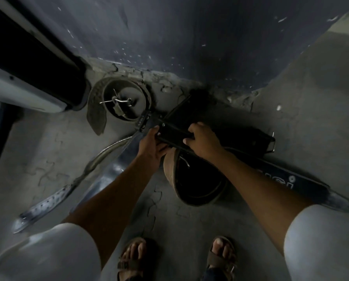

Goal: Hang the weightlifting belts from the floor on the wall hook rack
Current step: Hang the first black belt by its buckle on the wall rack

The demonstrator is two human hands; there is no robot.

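Note:
Several weightlifting belts lie on the dim floor by a dark wall. Both hands grip a black belt (173,133) in the middle of the pile: my left hand (151,147) holds its left end, my right hand (204,138) curls over its upper edge. A brown rolled belt (170,171) stands just under the hands. A coiled grey-brown belt (100,98) with a metal buckle lies to the upper left. A long perforated belt (48,201) stretches flat to the lower left. A black belt with white lettering (287,177) runs to the right. No hook rack is visible.
A white and black machine part (27,78) juts in from the left edge. The dark scuffed wall (189,37) meets a cracked floor edge right behind the belts. My sandalled feet (177,258) stand on the grey puzzle-mat floor (48,151).

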